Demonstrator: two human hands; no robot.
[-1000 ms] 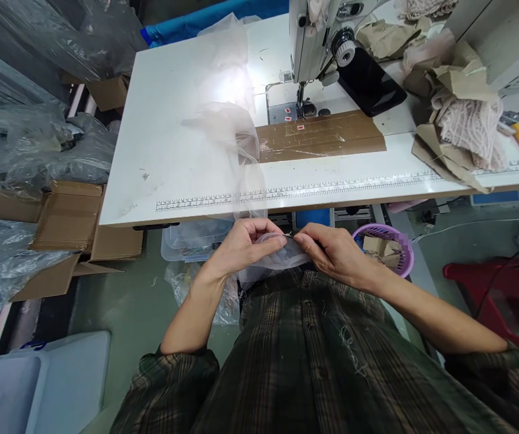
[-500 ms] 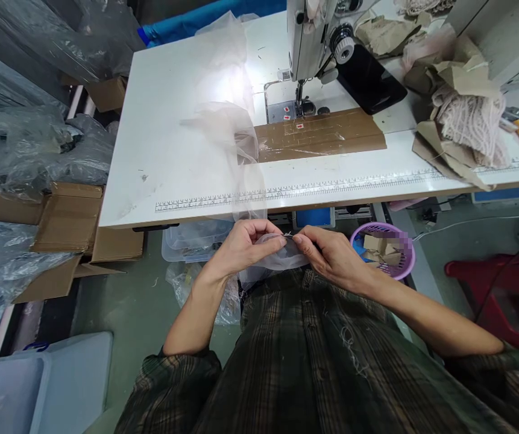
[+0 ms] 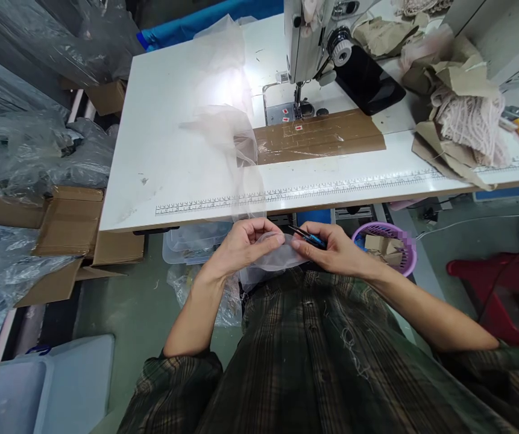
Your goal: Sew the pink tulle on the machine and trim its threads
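Note:
Just below the table's front edge, my left hand is closed, thumb against fingers, on the edge of a sheer white fabric. The cloth runs from the tabletop down over the edge into my lap. Facing it, my right hand is closed around small black-and-blue thread snips, whose dark pointed end aims up and left. The right thumb tip lies at the fabric's edge; whether it also pinches the cloth I cannot tell.
Ahead stands a sewing machine on a white table with a printed ruler. Brown taped card, a black phone and lace bundles lie there. A purple basket is below right; cardboard boxes are left.
The thread snips have swung up and away from the fabric edge, showing their blue-and-black body. My right hand has opened its grip angle slightly; my left hand stays almost in place.

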